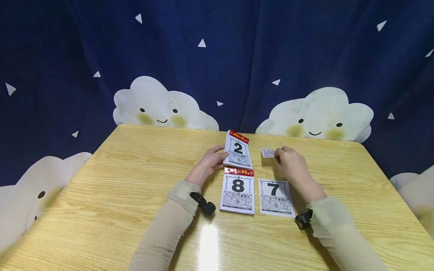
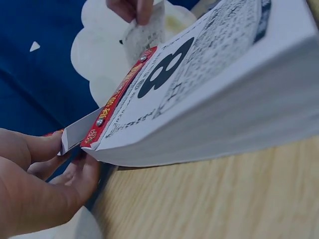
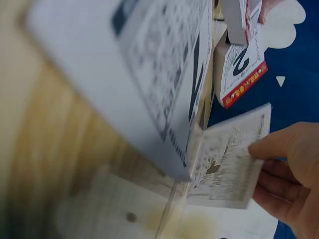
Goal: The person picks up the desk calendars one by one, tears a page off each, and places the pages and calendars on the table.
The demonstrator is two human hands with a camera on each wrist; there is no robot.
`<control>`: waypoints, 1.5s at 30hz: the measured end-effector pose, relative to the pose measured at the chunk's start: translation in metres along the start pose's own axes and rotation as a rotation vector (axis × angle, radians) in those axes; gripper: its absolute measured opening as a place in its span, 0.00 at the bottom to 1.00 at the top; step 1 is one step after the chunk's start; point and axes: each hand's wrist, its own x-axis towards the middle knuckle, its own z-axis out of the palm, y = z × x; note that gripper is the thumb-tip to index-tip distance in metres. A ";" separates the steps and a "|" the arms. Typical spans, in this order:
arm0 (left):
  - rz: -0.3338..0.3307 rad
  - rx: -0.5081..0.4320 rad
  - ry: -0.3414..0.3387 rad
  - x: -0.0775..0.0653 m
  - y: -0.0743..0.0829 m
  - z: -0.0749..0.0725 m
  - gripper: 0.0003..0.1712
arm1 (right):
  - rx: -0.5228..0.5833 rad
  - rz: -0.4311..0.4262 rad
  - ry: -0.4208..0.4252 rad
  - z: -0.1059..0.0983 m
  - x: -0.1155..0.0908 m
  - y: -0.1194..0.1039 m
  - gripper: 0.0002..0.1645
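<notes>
My left hand [image 1: 213,159] grips the left side of a tear-off calendar pad [image 1: 238,149] showing a black 2, with a red strip along its top. In the left wrist view, its thumb lies over that pad's edge and the other fingers go underneath. Between thumb and fingers, my right hand [image 1: 292,162] pinches a loose calendar sheet [image 3: 232,162], raised at an angle to the right of the 2 pad. Nearer me lie a second thick pad [image 1: 237,192] marked 8, also red-topped, and a single sheet [image 1: 276,197] marked 7 at its right.
The light wooden table [image 1: 135,180] ends at a far edge in front of a dark blue curtain [image 1: 230,56] with white clouds and small triangles. A black wrist camera [image 1: 205,205] sits on the left sleeve, another [image 1: 303,219] on the right.
</notes>
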 end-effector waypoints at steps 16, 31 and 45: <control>0.022 0.309 -0.015 -0.001 0.005 0.004 0.27 | 0.036 0.011 -0.458 0.004 -0.002 -0.008 0.02; -0.021 0.390 -0.014 -0.003 0.007 0.006 0.26 | 0.055 0.016 -0.567 0.005 -0.002 -0.008 0.06; -0.039 0.344 -0.010 -0.006 0.009 -0.002 0.18 | 0.083 0.046 -0.574 0.008 -0.001 -0.005 0.09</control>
